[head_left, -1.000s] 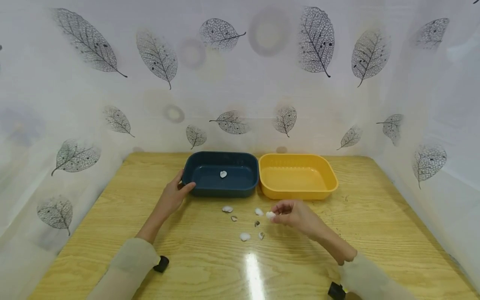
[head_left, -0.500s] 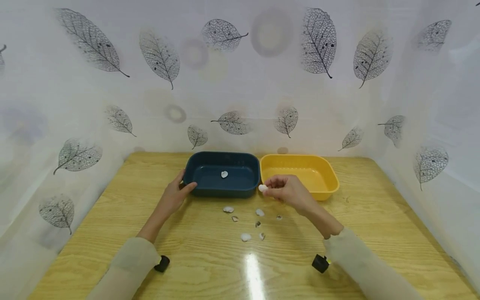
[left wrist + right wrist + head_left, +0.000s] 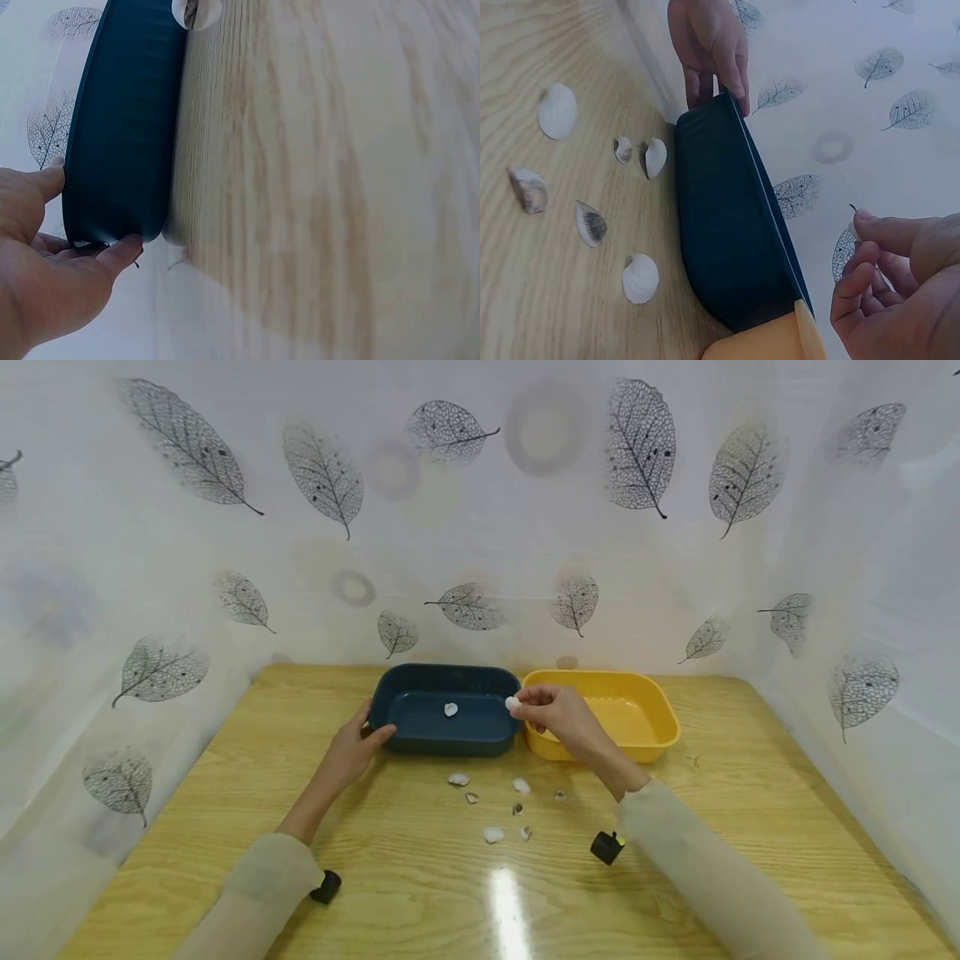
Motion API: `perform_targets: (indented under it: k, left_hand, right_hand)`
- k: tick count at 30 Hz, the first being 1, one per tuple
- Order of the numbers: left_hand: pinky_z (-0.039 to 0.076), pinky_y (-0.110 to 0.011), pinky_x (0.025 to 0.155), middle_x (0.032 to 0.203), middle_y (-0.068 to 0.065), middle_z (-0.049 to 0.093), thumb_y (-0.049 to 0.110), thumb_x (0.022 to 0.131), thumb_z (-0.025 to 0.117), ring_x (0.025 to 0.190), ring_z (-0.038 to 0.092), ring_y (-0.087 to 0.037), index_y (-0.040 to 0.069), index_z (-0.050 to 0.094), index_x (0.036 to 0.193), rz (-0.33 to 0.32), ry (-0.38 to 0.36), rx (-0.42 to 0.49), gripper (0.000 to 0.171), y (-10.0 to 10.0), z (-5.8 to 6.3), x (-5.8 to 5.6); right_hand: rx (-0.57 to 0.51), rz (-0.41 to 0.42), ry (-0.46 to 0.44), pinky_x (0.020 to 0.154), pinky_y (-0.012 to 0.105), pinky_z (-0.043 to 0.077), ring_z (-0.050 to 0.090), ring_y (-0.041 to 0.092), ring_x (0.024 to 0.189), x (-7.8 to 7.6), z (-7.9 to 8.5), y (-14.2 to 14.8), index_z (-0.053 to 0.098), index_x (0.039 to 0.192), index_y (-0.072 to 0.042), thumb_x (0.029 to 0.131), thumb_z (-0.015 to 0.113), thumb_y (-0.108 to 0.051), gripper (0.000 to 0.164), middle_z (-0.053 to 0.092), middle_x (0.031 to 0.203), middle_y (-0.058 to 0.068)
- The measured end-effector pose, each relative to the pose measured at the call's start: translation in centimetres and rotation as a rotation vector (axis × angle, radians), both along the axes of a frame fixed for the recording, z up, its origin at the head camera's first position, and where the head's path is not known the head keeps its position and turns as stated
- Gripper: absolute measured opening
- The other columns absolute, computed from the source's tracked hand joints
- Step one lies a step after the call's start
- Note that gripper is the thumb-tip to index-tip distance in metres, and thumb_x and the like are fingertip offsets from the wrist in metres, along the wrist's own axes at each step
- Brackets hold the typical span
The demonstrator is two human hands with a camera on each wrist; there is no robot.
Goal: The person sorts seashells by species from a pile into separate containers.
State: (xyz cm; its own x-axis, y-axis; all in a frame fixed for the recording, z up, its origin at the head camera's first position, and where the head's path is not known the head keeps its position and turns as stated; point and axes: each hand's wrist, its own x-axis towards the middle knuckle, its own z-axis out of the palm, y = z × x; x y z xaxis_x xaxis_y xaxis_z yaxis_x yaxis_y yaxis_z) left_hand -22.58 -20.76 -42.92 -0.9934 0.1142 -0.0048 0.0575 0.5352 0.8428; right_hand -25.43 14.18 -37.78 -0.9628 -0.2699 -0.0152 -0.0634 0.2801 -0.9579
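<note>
White shell [image 3: 512, 702], pinched in right hand [image 3: 562, 717]

Blue tray [image 3: 442, 747]: no lettering to read here
Yellow tray [image 3: 626, 714]: and again — not a word legible
Backdrop [image 3: 480, 539]: no readable number or sign
Black wrist cameras [image 3: 607, 847]: too small — any marking unreadable

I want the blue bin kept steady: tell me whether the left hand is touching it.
Touching. The right wrist view plainly shows the left hand gripping the blue bin at one end, no gap between them.
</note>
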Motion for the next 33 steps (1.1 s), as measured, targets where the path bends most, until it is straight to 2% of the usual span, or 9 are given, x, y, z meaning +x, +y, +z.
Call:
perform_targets:
  k: [10, 17, 21, 27, 33]
  left_hand:
    - [0.041, -0.056, 0.113, 0.166, -0.031, 0.016, 0.032, 0.109, 0.054, 0.144, 0.038, -0.047, -0.005, 0.008, 0.163, 0.007, 0.01, -0.02, 0.08, -0.1, -0.1, -0.1]
    - [0.039, -0.058, 0.113, 0.165, -0.032, 0.017, 0.028, 0.109, 0.056, 0.142, 0.039, -0.049, -0.007, 0.01, 0.162, 0.02, 0.012, -0.026, 0.079, 0.1, -0.2, -0.1]
    - [0.035, -0.057, 0.116, 0.165, -0.031, 0.018, 0.028, 0.109, 0.056, 0.143, 0.039, -0.048, -0.007, 0.011, 0.162, 0.022, 0.013, -0.029, 0.078, 0.1, -0.2, -0.1]
    - [0.035, -0.058, 0.116, 0.164, -0.032, 0.019, 0.028, 0.109, 0.054, 0.143, 0.039, -0.048, -0.008, 0.01, 0.162, 0.018, 0.02, -0.042, 0.077, 0.1, -0.2, 0.0]
    - [0.04, -0.057, 0.113, 0.164, -0.032, 0.02, 0.028, 0.11, 0.054, 0.142, 0.04, -0.047, -0.008, 0.01, 0.162, 0.017, 0.022, -0.024, 0.077, 0.1, -0.1, 0.1]
  right_hand:
    - [-0.05, -0.064, -0.008, 0.062, 0.024, 0.053, 0.058, 0.018, 0.069, -2.5, -0.1, -2.4, 0.07, 0.11, 0.004, 0.094, 0.078, -0.009, 0.022, 0.07, 0.086, 0.003]
    - [-0.024, -0.095, 0.04, 0.06, 0.026, 0.054, 0.06, 0.017, 0.064, -3.9, -0.1, -3.9, 0.071, 0.107, 0.006, 0.093, 0.078, -0.007, 0.02, 0.069, 0.079, 0.003]
    - [-0.045, -0.122, 0.051, 0.058, 0.024, 0.053, 0.06, 0.015, 0.061, -4.6, -0.5, -4.4, 0.072, 0.107, 0.008, 0.093, 0.078, -0.005, 0.021, 0.069, 0.077, 0.004]
    - [-0.135, -0.148, 0.086, 0.063, 0.024, 0.057, 0.068, 0.015, 0.068, -4.9, -0.8, -4.8, 0.071, 0.117, 0.01, 0.096, 0.072, -0.001, 0.024, 0.074, 0.095, 0.016]
    - [-0.134, -0.148, 0.083, 0.067, 0.028, 0.059, 0.071, 0.023, 0.076, -4.7, -0.8, -4.2, 0.07, 0.119, 0.01, 0.097, 0.07, 0.0, 0.024, 0.074, 0.1, 0.017]
